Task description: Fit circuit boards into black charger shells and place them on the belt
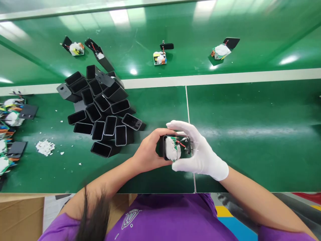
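Observation:
My bare left hand [147, 152] grips a black rectangular plastic casing [162, 147] from its left side. My right hand [200, 154], in a white glove, holds a circuit board assembly [177, 149] with white filler, a green board and red wires, set at the casing's open end. Both hands meet just above the near edge of the green table [250, 134]. To the left lies a pile of empty black casings [102, 117], open ends up or sideways.
On the green conveyor belt [190, 26] behind lie several board assemblies with black end caps [160, 55] [223, 48] [75, 48]. More boards and caps [12, 134] crowd the left edge. White crumbs [45, 147] lie on the table. A cardboard box [20, 214] sits bottom left.

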### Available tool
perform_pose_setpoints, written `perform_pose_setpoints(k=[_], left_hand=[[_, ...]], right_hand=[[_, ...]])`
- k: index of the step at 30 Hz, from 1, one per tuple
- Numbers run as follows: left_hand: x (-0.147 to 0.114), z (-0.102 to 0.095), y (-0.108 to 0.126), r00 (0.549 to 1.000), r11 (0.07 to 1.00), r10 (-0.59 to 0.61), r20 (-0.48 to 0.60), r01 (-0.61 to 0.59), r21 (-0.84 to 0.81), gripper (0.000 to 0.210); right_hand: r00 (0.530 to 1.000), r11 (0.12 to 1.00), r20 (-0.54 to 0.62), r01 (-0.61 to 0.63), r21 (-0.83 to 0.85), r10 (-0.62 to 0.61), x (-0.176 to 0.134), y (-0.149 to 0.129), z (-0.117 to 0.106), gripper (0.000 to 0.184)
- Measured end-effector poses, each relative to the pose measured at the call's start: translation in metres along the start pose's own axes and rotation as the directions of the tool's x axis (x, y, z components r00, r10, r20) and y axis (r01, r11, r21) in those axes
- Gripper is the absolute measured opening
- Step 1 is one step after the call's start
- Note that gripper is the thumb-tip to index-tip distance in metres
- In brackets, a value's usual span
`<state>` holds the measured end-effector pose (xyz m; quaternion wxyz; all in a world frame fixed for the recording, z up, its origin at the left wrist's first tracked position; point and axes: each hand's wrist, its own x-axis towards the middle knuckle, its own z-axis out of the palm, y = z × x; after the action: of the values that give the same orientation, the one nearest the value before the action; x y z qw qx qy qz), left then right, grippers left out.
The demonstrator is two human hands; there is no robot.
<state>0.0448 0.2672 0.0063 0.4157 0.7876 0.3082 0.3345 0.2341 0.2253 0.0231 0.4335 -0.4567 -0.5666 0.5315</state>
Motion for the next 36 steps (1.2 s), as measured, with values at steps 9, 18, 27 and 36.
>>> perform_pose_setpoints(k=[9,18,27,36], left_hand=[[0.003,-0.002,0.002,0.997,0.964,0.066,-0.046,-0.052,0.259,0.064],[0.000,0.003,0.003,0.991,0.966,0.133,-0.016,-0.126,0.224,0.059],[0.001,0.001,0.004,0.998,0.980,0.068,0.019,-0.070,0.188,0.062],[0.000,0.005,0.003,0.997,0.985,0.079,-0.024,-0.074,0.157,0.057]], right_hand=[[0.950,0.930,0.163,-0.298,0.217,0.266,0.005,-0.002,0.005,0.086],[0.939,0.864,0.205,-0.336,0.374,0.276,0.009,-0.007,0.013,0.067],[0.952,0.872,0.160,-0.304,0.385,0.261,0.008,-0.001,0.016,0.064],[0.928,0.835,0.128,-0.370,0.408,0.349,0.006,0.000,0.025,0.050]])
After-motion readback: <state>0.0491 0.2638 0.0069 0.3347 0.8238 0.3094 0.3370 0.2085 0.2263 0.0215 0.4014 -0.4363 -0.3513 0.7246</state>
